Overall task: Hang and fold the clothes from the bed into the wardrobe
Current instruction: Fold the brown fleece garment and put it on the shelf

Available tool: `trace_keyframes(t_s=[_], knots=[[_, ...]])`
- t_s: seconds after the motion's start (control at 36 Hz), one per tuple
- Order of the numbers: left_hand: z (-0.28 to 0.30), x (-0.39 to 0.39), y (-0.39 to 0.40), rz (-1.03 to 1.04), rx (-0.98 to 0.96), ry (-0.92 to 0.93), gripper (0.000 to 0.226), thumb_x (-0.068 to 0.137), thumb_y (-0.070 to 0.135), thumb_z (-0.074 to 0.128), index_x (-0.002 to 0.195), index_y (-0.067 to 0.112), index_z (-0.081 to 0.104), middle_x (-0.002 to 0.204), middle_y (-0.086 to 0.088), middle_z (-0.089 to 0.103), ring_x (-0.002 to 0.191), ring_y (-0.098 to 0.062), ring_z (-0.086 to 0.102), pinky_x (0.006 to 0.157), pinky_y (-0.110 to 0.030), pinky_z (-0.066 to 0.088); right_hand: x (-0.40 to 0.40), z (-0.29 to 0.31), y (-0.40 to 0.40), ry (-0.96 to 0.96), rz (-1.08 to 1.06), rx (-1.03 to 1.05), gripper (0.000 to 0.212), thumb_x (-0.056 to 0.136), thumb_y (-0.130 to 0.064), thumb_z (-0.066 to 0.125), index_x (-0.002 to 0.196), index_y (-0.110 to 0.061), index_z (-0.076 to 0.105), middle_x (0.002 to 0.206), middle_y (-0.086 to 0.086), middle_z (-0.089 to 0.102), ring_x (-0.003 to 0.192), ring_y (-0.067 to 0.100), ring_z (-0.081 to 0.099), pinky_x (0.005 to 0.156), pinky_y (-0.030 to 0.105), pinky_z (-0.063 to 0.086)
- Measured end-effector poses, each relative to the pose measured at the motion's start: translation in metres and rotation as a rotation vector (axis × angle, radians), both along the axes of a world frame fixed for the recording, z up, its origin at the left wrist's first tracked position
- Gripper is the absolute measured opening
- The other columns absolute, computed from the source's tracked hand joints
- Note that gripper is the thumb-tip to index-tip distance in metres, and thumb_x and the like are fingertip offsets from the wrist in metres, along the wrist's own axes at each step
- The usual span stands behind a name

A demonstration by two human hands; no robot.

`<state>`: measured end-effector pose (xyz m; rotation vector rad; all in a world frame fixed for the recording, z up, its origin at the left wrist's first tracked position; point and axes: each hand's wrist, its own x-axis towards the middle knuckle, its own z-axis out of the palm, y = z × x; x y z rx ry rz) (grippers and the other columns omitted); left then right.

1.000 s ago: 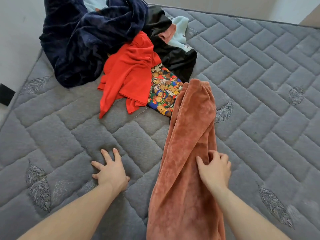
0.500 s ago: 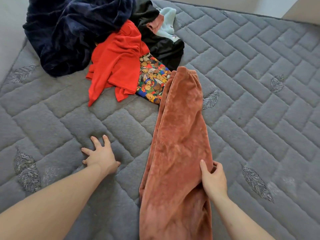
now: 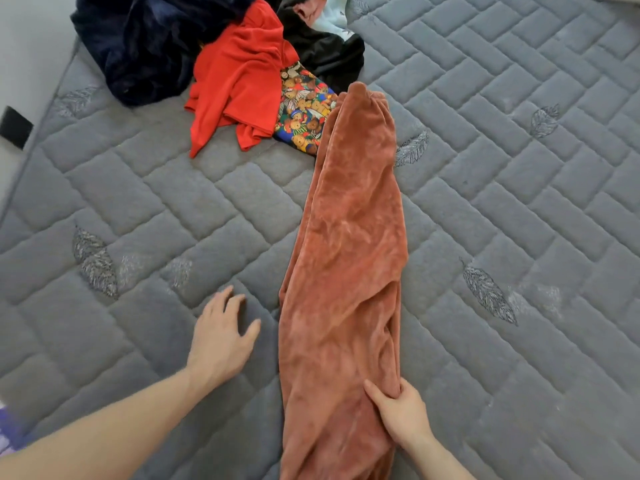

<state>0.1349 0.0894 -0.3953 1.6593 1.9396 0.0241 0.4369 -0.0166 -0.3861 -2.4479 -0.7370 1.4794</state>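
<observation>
Rust-coloured plush trousers (image 3: 349,258) lie stretched out lengthwise on the grey quilted mattress (image 3: 519,202), folded leg on leg. My right hand (image 3: 398,415) pinches the trousers' right edge near the bottom, thumb on top of the fabric. My left hand (image 3: 218,337) hovers or rests on the mattress just left of the trousers, fingers loosely spread, holding nothing. At the far end lies a pile of clothes: a red top (image 3: 239,74), a teddy-bear print piece (image 3: 304,109), a dark navy fleece garment (image 3: 152,39) and a black garment (image 3: 329,53).
The mattress's left edge (image 3: 38,129) runs beside a pale wall with a dark object (image 3: 14,126) on it. A pale blue and pink item (image 3: 322,12) peeks from the pile's top. A purple patch (image 3: 7,427) shows at the lower left.
My right hand has slid down the trousers' right edge toward me. My left hand moved right, closer to the trousers. The view shifted.
</observation>
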Motion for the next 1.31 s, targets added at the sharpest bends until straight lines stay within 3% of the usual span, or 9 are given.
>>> trace_keyframes(t_s=[0.17, 0.33, 0.42, 0.5, 0.61, 0.94, 1.08, 1.19, 1.31], knots=[[0.015, 0.040, -0.134, 0.132, -0.248, -0.284, 0.063, 0.082, 0.066, 0.064, 0.134, 0.034, 0.049, 0.121, 0.018, 0.057, 0.114, -0.005, 0.050, 0.099, -0.029, 0.045, 0.014, 0.006, -0.056, 0.052, -0.015, -0.056, 0.038, 0.082, -0.033, 0.083, 0.111, -0.011, 0.073, 0.105, 0.003, 0.076, 0.106, 0.023, 0.069, 0.100, 0.040, 0.052], [0.027, 0.083, -0.206, 0.439, -0.545, -0.458, 0.043, 0.078, 0.057, 0.075, 0.107, 0.034, 0.054, 0.104, 0.012, 0.068, 0.100, -0.010, 0.066, 0.093, -0.035, 0.052, 0.016, 0.011, -0.096, 0.113, -0.033, -0.071, 0.022, 0.087, -0.026, 0.079, 0.101, -0.011, 0.071, 0.099, 0.004, 0.076, 0.093, 0.020, 0.070, 0.092, 0.037, 0.055], [0.031, 0.097, -0.223, 0.492, -0.559, -0.484, 0.040, 0.079, 0.047, 0.079, 0.112, 0.032, 0.062, 0.111, 0.013, 0.070, 0.110, -0.014, 0.066, 0.098, -0.033, 0.051, 0.013, 0.012, -0.113, 0.129, -0.033, -0.101, 0.028, 0.087, -0.039, 0.077, 0.095, -0.013, 0.070, 0.096, 0.003, 0.075, 0.093, 0.021, 0.070, 0.092, 0.041, 0.056], [0.037, 0.104, -0.231, 0.526, -0.593, -0.551, 0.058, 0.072, 0.047, 0.084, 0.122, 0.021, 0.069, 0.114, 0.007, 0.073, 0.109, -0.015, 0.068, 0.101, -0.035, 0.052, 0.006, 0.019, -0.125, 0.207, -0.079, -0.090, 0.037, 0.082, -0.044, 0.081, 0.099, -0.014, 0.067, 0.098, 0.002, 0.073, 0.090, 0.017, 0.070, 0.073, 0.031, 0.059], [0.044, 0.103, -0.236, 0.536, -0.633, -0.589, 0.064, 0.067, 0.051, 0.090, 0.121, 0.021, 0.071, 0.111, 0.007, 0.075, 0.106, -0.012, 0.070, 0.100, -0.037, 0.054, -0.002, 0.025, -0.138, -0.006, 0.025, 0.088, 0.058, 0.071, -0.046, 0.088, 0.106, -0.023, 0.049, 0.105, -0.008, 0.054, 0.094, 0.012, 0.059, 0.088, 0.036, 0.051], [0.030, 0.085, -0.266, 0.540, -0.603, -0.495, 0.034, 0.084, 0.045, 0.077, 0.109, 0.026, 0.064, 0.109, 0.010, 0.071, 0.102, -0.010, 0.067, 0.098, -0.038, 0.053, -0.003, 0.017, -0.173, 0.048, 0.203, -0.141, 0.018, 0.072, -0.035, 0.072, 0.070, -0.020, 0.064, 0.066, -0.004, 0.071, 0.071, 0.017, 0.069, 0.071, 0.033, 0.056], [0.031, 0.086, -0.272, 0.585, -0.589, -0.511, 0.028, 0.088, 0.043, 0.073, 0.103, 0.021, 0.065, 0.107, 0.006, 0.072, 0.101, -0.014, 0.068, 0.100, -0.042, 0.051, 0.004, 0.016, -0.206, 0.112, 0.229, -0.342, 0.027, 0.066, -0.031, 0.062, 0.088, -0.019, 0.072, 0.093, 0.012, 0.077, 0.093, 0.034, 0.073, 0.083, 0.038, 0.059], [0.031, 0.088, -0.269, 0.553, -0.602, -0.501, 0.022, 0.088, 0.034, 0.073, 0.102, 0.020, 0.063, 0.104, 0.007, 0.071, 0.099, -0.012, 0.067, 0.095, -0.037, 0.052, 0.006, 0.021, -0.211, 0.083, 0.237, -0.353, 0.037, 0.075, -0.046, 0.074, 0.102, -0.023, 0.068, 0.103, 0.001, 0.074, 0.107, 0.026, 0.068, 0.090, 0.031, 0.052], [0.030, 0.085, -0.261, 0.481, -0.629, -0.488, 0.020, 0.087, 0.028, 0.073, 0.102, 0.025, 0.062, 0.103, 0.012, 0.070, 0.097, -0.008, 0.066, 0.086, -0.030, 0.051, 0.005, 0.027, -0.198, 0.060, 0.100, -0.151, 0.043, 0.075, -0.035, 0.083, 0.105, -0.023, 0.055, 0.104, -0.008, 0.067, 0.097, 0.014, 0.066, 0.088, 0.031, 0.049]])
